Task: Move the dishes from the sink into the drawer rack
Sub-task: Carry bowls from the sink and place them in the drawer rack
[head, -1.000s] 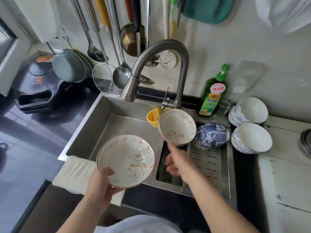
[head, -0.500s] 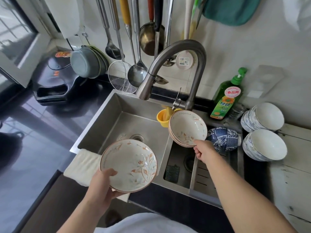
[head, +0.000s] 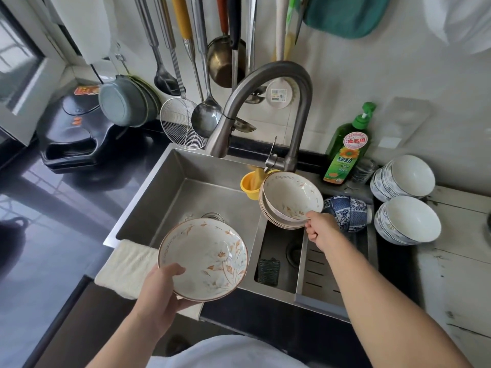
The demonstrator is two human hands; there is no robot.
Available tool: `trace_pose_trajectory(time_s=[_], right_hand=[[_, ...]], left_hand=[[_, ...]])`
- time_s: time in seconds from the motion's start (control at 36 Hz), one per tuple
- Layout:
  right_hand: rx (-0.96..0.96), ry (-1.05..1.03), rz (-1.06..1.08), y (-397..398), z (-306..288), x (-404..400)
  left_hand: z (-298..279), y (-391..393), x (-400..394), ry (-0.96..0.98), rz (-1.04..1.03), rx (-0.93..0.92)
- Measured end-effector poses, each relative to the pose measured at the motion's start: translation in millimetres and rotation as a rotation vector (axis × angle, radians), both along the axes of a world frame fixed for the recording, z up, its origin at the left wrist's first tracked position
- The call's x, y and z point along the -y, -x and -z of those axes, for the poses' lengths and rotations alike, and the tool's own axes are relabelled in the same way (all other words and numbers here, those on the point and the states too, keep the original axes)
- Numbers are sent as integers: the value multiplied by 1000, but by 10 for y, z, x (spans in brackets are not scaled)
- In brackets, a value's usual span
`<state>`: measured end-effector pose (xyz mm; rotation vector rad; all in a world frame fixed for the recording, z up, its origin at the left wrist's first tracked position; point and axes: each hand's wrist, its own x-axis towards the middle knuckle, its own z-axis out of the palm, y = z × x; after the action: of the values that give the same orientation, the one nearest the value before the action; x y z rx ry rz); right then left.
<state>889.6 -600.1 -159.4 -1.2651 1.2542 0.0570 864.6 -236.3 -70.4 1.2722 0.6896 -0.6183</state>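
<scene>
My left hand [head: 162,293] grips a cream floral bowl [head: 203,258] by its near rim, holding it over the front edge of the steel sink [head: 170,187]. A tilted stack of matching floral bowls [head: 288,199] leans between the two basins under the tap. My right hand [head: 317,227] pinches the lower right rim of the top bowl in that stack. Blue patterned bowls [head: 345,212] lie on their side just right of that hand. The drawer rack is not in view.
The curved tap [head: 281,83] arches over the stack. A yellow cup [head: 249,185], a green soap bottle [head: 346,152] and two stacks of white bowls [head: 406,221] stand around. A cloth [head: 127,269] lies on the sink's front edge. Utensils hang on the wall.
My right hand reached from the drain tray up to the leaning stack and took hold of the top bowl's rim. The left hand keeps holding its bowl in the same place.
</scene>
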Motion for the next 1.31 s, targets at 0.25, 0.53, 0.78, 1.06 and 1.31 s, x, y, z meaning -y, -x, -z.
trace_pose_trajectory(time_s=[0.25,0.53,0.78,1.06,1.31], right_hand=[[210,-104,78,319,-370,35],[377,-120,396,1317,-608,-84],[315,29,249,1203,-710,-648],[354,-77,-258,1137,-701,-1796],[306,-202,-694,1730,-828,-3482]], left_hand=[[31,-1,-47,15,3,9],[76,49,-111,59,-15,40],[115,421,-316,71,-151,86],[-97,1284,-1130,127,-373,292],[-87,3252,-2412,-31,-866,243]])
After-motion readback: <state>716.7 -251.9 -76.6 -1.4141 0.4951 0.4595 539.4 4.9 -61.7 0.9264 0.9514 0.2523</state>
